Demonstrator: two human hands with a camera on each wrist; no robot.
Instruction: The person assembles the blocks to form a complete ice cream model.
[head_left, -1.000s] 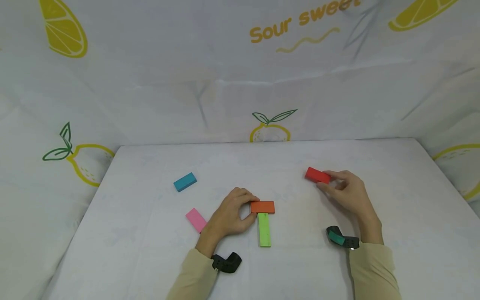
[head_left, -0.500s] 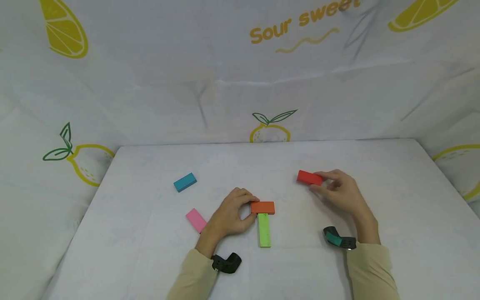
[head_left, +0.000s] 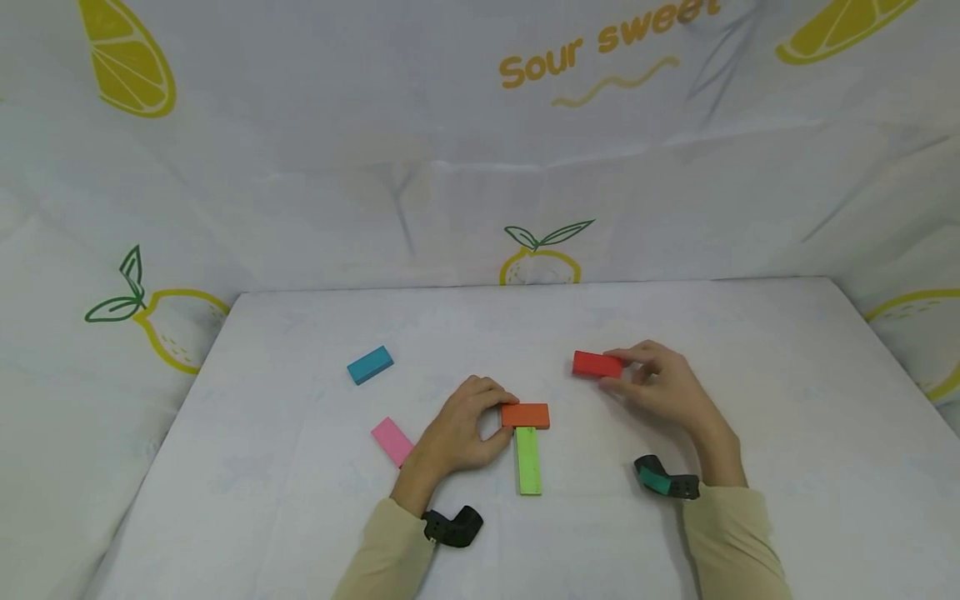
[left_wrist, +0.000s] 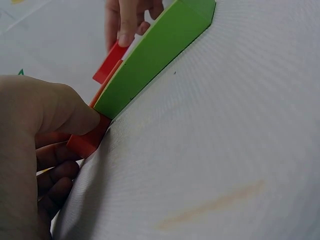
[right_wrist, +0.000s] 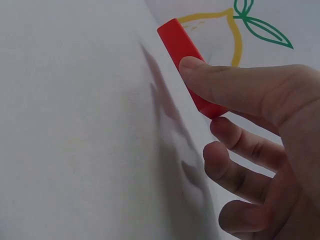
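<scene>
My left hand (head_left: 461, 429) pinches the left end of an orange block (head_left: 525, 416), thumb on its near side and a finger on its far side. Against the orange block's near side lies a green block (head_left: 528, 462), end toward it, so the two form a T. To the right, my right hand (head_left: 663, 387) pinches the right end of a red block (head_left: 596, 364) between thumb and fingers. In the right wrist view the red block (right_wrist: 182, 47) is held above the white surface, its shadow below, with the other fingers loosely bent.
A blue block (head_left: 370, 365) lies at the back left of the white-covered table (head_left: 247, 467). A pink block (head_left: 392, 440) lies beside my left wrist, partly hidden by it. Behind the table hangs a white cloth (head_left: 337, 208) with lemon prints.
My right hand has carried the red block leftward and slightly nearer, turning it almost level with the orange one. The left hand, the orange block and the green block have stayed put.
</scene>
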